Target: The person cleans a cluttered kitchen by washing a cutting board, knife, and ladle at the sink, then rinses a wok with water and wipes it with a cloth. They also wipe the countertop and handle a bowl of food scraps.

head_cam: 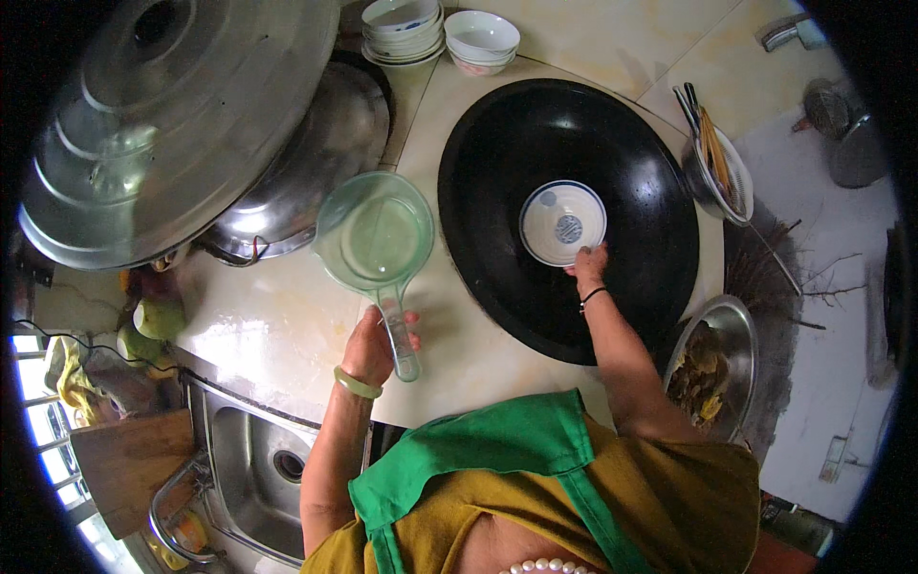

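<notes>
My left hand [373, 344] is closed around the handle of a translucent green plastic water ladle [380, 233], held level above the pale tiled counter. Its bowl appears to hold some clear liquid. With my right hand [589, 265] I grip the near rim of a white ceramic bowl [563, 224] that has a blue rim band and a blue mark inside. This bowl is over the middle of a large black wok [495, 165] set in the counter; whether it touches the wok cannot be told.
A large metal lid [193, 129] leans over a metal pan [330, 151] at left. White bowls [482, 36] stand stacked at the back. A strainer basket [742, 179] and a metal basin [749, 359] lie right of the wok. A steel sink [251, 466] is at lower left.
</notes>
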The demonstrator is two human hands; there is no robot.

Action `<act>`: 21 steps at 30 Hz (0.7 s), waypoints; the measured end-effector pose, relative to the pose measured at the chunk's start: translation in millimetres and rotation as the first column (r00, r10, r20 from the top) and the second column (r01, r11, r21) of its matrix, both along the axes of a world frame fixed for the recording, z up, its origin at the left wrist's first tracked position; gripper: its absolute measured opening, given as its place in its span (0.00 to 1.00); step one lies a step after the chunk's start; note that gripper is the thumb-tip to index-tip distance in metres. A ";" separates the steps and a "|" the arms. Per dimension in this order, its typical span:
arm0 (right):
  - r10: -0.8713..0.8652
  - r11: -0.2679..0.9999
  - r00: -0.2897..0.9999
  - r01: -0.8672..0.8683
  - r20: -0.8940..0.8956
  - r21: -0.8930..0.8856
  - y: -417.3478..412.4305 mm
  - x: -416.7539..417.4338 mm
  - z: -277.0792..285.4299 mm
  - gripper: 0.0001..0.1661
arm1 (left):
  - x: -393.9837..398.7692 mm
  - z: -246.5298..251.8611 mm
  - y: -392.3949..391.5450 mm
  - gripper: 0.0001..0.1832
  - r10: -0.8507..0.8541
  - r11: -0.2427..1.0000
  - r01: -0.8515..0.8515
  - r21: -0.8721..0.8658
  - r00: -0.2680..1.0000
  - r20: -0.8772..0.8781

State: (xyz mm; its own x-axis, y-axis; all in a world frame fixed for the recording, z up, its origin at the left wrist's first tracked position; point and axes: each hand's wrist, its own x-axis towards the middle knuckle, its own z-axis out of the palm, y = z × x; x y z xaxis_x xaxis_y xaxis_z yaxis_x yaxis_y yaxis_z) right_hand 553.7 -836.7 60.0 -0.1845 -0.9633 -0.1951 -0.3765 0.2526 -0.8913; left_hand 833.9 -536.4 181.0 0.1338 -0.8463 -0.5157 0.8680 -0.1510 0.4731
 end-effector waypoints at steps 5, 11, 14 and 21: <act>0.034 0.934 0.906 -0.179 0.422 0.308 18.4 29.7 38.9 0.17 | 4.7 3.6 -8.3 0.24 -0.011 0.994 0.015 -0.110 0.999 0.038; 0.246 0.947 0.881 -0.308 0.405 0.094 26.1 57.3 125.3 0.16 | 5.7 15.6 -13.1 0.14 -0.006 0.999 0.013 -0.050 0.989 0.144; 0.397 0.908 0.830 -0.418 0.392 -0.035 25.5 70.6 168.1 0.16 | 6.1 10.6 -12.2 0.14 -0.021 0.998 0.030 -0.053 0.987 0.160; 0.578 0.813 0.808 -0.557 0.112 -0.170 38.6 122.4 237.8 0.19 | 8.0 31.3 -11.8 0.12 -0.110 0.994 0.108 0.024 0.961 0.253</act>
State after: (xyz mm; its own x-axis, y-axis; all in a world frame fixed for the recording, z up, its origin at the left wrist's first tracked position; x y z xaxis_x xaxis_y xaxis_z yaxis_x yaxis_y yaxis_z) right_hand 676.0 -798.0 297.8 0.4245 -0.9042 -0.0476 -0.2764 -0.0794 -0.9578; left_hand 841.9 -548.1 212.3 0.1685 -0.8582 -0.4848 0.6977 -0.2436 0.6737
